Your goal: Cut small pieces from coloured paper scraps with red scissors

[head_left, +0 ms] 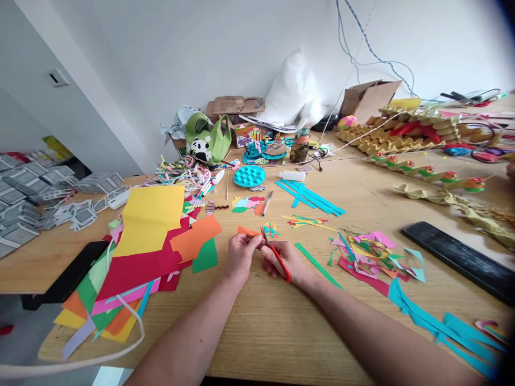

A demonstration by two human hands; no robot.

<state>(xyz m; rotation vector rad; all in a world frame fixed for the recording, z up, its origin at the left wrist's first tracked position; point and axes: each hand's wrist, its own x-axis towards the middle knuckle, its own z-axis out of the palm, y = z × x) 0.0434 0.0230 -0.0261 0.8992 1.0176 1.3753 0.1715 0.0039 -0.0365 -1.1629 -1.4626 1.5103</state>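
In the head view my left hand (242, 254) pinches a small strip of orange paper (247, 231) near the middle of the table. My right hand (287, 262) is closed around red-handled scissors (281, 262), their blades pointing up and left, close to the fingertips of my left hand. Just beyond the blades lies a small heap of blue and yellow paper bits (271, 230). A green paper strip (317, 265) rests to the right of my right hand. Whether the blades touch the orange strip is too small to tell.
Coloured sheets (148, 220) are piled at the left, near a white cable (137, 338). Paper scraps (374, 254) and a black phone-like object (458, 260) lie at the right. Behind are a blue disc (249, 176), a pen (267, 203) and a green panda bag (209, 140).
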